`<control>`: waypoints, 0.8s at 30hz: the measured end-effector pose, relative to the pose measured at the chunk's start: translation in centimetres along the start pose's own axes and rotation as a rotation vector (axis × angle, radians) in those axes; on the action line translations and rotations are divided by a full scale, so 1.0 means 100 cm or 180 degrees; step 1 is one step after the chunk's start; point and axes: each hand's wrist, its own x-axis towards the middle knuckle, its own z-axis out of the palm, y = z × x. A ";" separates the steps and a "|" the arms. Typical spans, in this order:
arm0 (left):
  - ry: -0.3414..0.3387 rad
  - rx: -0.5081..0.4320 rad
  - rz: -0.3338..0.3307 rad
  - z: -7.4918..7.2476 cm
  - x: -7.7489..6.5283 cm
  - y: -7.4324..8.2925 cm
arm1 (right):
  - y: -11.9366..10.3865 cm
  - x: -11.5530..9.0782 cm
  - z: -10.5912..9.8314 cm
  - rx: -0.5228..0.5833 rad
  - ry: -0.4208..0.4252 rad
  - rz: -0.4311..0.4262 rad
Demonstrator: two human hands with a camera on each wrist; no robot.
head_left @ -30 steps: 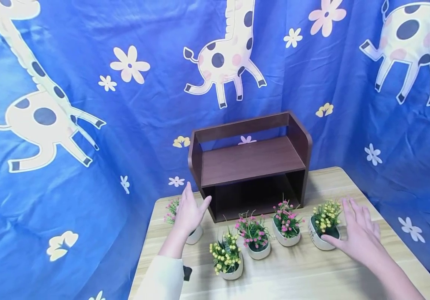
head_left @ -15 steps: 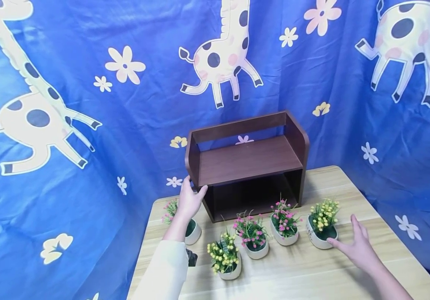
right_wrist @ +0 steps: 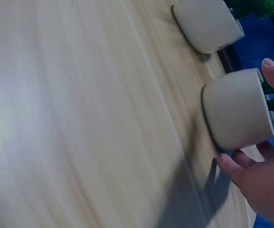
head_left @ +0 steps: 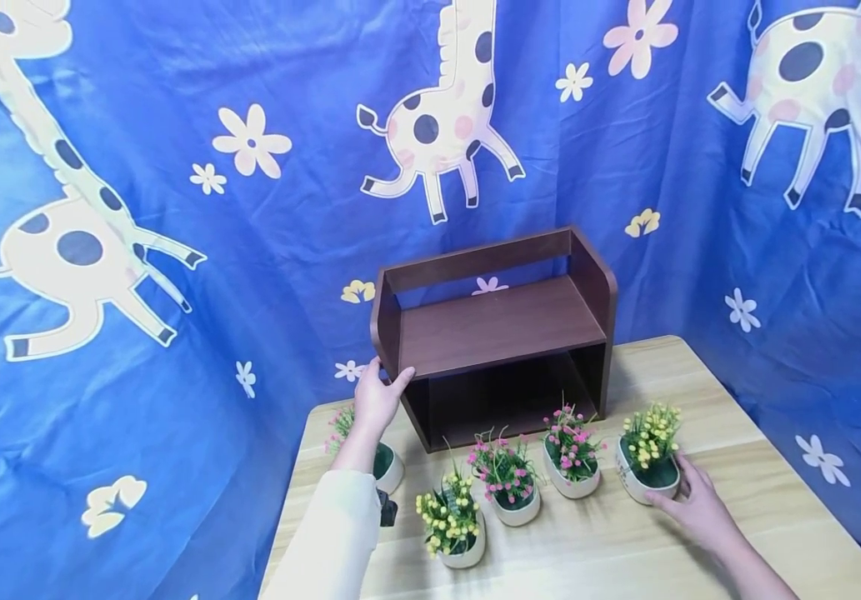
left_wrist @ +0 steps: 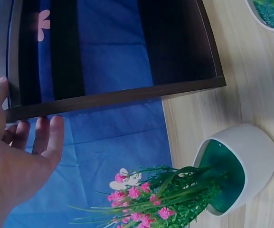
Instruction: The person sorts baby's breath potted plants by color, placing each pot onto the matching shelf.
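Note:
My left hand grips the left side panel of a dark brown desk shelf, the thumb at its front edge and the fingers outside. In the left wrist view the fingertips touch the panel's outer face. At the right of the table, my right hand holds a yellow-flowered potted plant by its white pot. In the right wrist view the thumb lies near the pot's rim and the fingers curl at the side of the pot; the pot stands on the table, and part of the grip is out of sight.
Two pink-flowered pots stand in front of the shelf, with a yellow-flowered pot nearer the front. Another pink-flowered pot is behind my left forearm. A blue giraffe-print curtain hangs around the wooden table.
My left hand has come to the shelf's left panel and taken hold of it. My right hand has moved in from the right and closed around the yellow-flowered potted plant.

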 end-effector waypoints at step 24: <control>-0.0303 -0.1510 -0.0865 0.011 0.004 -0.002 | 0.009 0.001 0.021 -0.0722 0.0685 -0.0352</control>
